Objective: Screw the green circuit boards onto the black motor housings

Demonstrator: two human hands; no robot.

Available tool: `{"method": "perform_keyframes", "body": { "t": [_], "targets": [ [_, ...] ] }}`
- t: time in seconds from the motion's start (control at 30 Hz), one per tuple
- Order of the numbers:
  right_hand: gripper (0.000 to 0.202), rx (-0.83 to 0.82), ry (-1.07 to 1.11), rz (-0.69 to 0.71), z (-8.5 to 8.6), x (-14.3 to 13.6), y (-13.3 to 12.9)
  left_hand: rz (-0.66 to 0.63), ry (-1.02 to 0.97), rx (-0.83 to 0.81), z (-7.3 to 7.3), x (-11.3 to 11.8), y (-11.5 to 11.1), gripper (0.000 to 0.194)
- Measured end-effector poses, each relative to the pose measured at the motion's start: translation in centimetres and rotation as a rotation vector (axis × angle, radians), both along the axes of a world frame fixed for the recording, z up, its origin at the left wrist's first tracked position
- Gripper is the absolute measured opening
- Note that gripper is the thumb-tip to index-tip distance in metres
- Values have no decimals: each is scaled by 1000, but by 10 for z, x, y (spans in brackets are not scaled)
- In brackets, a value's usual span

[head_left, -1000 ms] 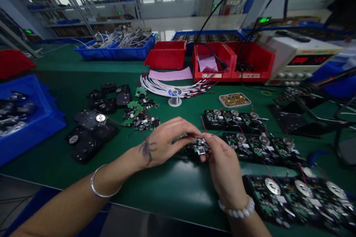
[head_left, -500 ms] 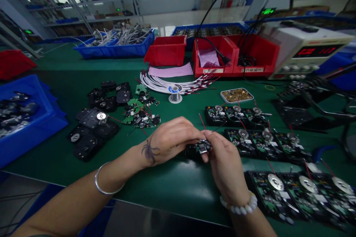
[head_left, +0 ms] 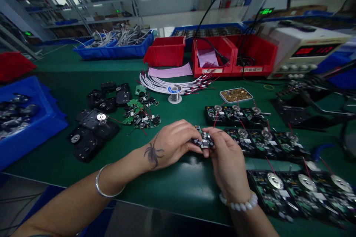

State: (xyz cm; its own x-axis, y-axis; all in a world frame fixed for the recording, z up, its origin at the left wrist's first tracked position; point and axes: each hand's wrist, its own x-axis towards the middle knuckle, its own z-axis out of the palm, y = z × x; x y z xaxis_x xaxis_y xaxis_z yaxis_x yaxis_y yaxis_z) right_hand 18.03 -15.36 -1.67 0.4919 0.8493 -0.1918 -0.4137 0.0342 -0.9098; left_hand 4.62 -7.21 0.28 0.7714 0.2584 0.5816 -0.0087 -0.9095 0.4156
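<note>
Between my two hands, just above the green bench, is a small circuit board (head_left: pixel 205 142) with a red wire rising from it. My left hand (head_left: pixel 178 139) grips its left side, fingers bent over the edge. On the other side my right hand (head_left: pixel 226 152) pinches the board between thumb and fingers; its lower fingertip shows beneath. Parts of the board are covered by my fingers. Left of my hands lies a pile of loose green circuit boards (head_left: pixel 141 113). Beyond it are black housings (head_left: pixel 96 129), some with round metal discs.
Rows of black housings with boards (head_left: pixel 264 140) fill the right side. A solder spool (head_left: pixel 174 95), white cables (head_left: pixel 164 84) and a tray of small brass-coloured parts (head_left: pixel 236 95) lie ahead. Red bins (head_left: pixel 167 50), a power supply (head_left: pixel 306 50) and a blue bin (head_left: pixel 50 126) stand around the bench.
The board has tilted in my fingers, showing more of its upper face. Its red wire now leans to the right. My left hand has shifted slightly right.
</note>
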Motion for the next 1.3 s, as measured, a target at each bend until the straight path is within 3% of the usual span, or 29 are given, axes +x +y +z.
{"method": "perform_keyframes", "body": {
  "t": [0.23, 0.37, 0.47, 0.57, 0.63, 0.73, 0.83, 0.93, 1.03, 1.1, 1.3],
  "targets": [
    [18, -33, 64, 67, 4, -2, -1, 72, -16, 69, -7, 3, -9, 22],
    [18, -26, 71, 42, 4, -1, 0, 79, -54, -96, -3, 2, -7, 20],
    [21, 1, 57, -46, 2, 1, 1, 289, -46, -308, -1, -4, 11, 18],
    [22, 12, 66, -71, 0, 3, 1, 482, 231, -360, -6, -13, 32, 7],
    [21, 10, 66, -53, 0, 3, 1, 450, 444, -333, -14, -18, 40, 3],
    [20, 8, 49, -39, 0, 2, 0, 354, 535, -230, -24, -23, 40, 8],
    [21, 4, -2, -27, -1, 2, -1, 351, 472, -145, -23, -21, 34, 15],
    [23, -2, -100, -17, -5, 2, -2, 409, 328, -124, -10, -14, 26, 11],
    [25, -7, -199, -6, -6, 2, -3, 266, 52, -126, 4, -8, 16, 2],
    [25, -13, -239, 1, -6, 2, -3, 123, -53, -153, 8, -6, 9, 8],
    [23, -4, -236, -6, -4, 1, -3, 25, -8, -175, 4, -6, 5, 11]
  ]
}}
